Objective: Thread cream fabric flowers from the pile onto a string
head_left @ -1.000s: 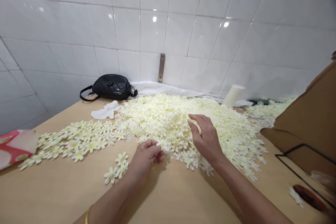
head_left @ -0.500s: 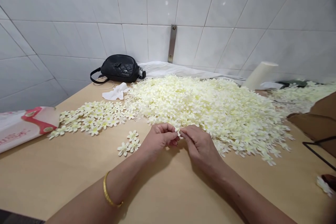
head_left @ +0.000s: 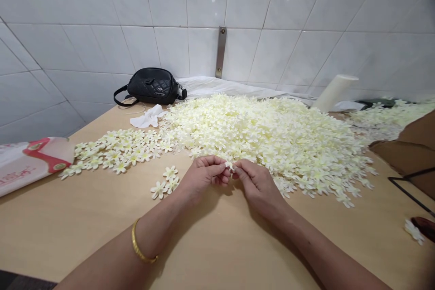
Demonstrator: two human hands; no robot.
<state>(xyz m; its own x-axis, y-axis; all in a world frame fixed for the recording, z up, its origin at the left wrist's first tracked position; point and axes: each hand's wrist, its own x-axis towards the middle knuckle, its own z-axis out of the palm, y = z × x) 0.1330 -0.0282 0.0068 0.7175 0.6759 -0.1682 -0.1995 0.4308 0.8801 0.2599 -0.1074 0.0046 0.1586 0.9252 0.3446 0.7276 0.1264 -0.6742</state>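
Note:
Between my two hands is a small pale artificial flower (head_left: 229, 166), pinched from both sides and partly hidden by the fingertips. My left hand (head_left: 208, 174), below a gold bangle (head_left: 137, 242) on the wrist, is closed with thumb and forefinger on its left side. My right hand (head_left: 256, 183) grips the other side between thumb and curled fingers. Just beyond the hands rises a big heap of cream-white artificial flowers (head_left: 258, 131) with yellowish centres. A few single flowers (head_left: 170, 173) lie on the table left of my left hand.
A looser spread of flowers (head_left: 118, 149) lies at left beside a white and red bag (head_left: 37, 163). Farther back are a black quilted bag (head_left: 152, 86), a crumpled tissue (head_left: 148, 117) and a white roll (head_left: 335, 93). Brown cardboard (head_left: 411, 149) stands at right, above a black metal frame (head_left: 408, 190).
The view has shifted slightly. Both hands stay pinched together at the same spot, and a little more of the flower shows between the fingertips.

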